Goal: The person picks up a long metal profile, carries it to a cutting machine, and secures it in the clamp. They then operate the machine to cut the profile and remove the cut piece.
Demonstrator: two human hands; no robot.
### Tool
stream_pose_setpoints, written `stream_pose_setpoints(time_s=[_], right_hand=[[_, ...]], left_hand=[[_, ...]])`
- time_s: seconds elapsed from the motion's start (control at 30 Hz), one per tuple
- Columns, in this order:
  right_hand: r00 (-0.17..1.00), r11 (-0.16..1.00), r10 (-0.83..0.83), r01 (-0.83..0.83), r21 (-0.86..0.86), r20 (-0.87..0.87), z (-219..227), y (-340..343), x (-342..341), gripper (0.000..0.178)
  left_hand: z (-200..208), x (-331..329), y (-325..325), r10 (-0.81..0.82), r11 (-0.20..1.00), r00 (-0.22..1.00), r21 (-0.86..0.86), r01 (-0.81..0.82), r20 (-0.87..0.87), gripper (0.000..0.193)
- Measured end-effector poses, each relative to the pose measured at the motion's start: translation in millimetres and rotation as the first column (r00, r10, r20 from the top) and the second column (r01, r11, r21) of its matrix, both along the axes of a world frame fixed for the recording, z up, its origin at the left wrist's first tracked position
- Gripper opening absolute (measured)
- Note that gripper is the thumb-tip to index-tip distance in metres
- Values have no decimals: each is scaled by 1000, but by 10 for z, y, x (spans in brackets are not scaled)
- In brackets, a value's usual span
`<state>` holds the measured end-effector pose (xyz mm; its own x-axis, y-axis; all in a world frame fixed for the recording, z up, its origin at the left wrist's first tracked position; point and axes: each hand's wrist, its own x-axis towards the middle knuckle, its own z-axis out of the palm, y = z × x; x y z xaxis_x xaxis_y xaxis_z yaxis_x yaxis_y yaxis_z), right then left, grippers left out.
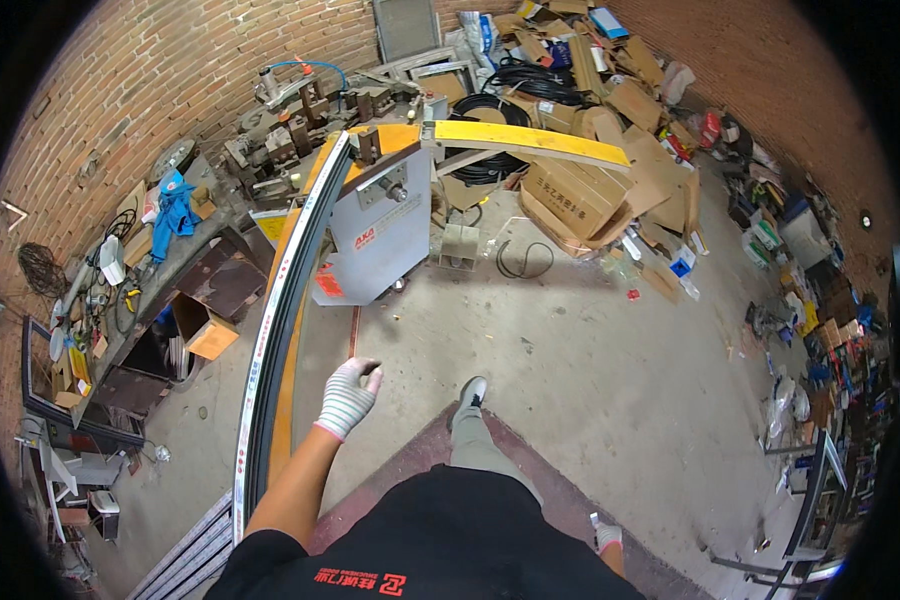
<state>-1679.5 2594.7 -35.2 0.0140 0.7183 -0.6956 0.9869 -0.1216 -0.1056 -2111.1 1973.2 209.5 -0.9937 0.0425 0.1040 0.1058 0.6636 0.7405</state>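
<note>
My left hand (pixel 348 398), in a white striped knit glove, hangs in front of me with fingers loosely bent and the thumb apart. I see nothing held in it. It is nearest to a long curved-looking stack of dark and white profiles (pixel 282 290) lying on a yellow-orange beam, just to its left. Low beside my body is my right hand (pixel 608 537), gloved too and partly hidden by my dark shirt. Its fingers look closed, with a small pale thing (pixel 596 519) at their tips that I cannot make out.
A grey machine panel (pixel 385 235) stands ahead, under a yellow arm (pixel 530 140). Cardboard boxes (pixel 575 195) and black cable coils (pixel 540 80) pile up behind. Left is a cluttered workbench (pixel 185 240); long bars (pixel 185 550) lie low left. Assorted goods (pixel 820 330) line the right wall.
</note>
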Motion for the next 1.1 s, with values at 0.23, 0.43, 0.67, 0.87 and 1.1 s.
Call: stream_pose_setpoints(time_s=[0.23, 0.43, 0.67, 0.87, 1.1], right_hand=[[209, 227, 950, -973, -51, 232, -606, 592, -3283, 60], [325, 362, 930, -891, 273, -172, 385, -944, -7113, 58], [23, 271, 890, -830, 488, -456, 1694, -2804, -9005, 44], [-54, 350, 809, -756, 553, -585, 2060, -3541, -9381, 30], [-120, 385, 790, -666, 639, -601, 2476, -3653, -10114, 25]], left_hand=[[-111, -664, -444, 388, 922, 921, -4, -388, 23, 22], [43, -1351, -669, 466, 881, 885, 98, -462, -22, 21], [91, -2586, -985, 504, 855, 824, 13, -518, -260, 32], [-113, -4073, -1240, 397, 869, 884, -211, -448, -246, 58], [-243, -5079, -1375, 428, 862, 903, -312, -400, 25, 65]])
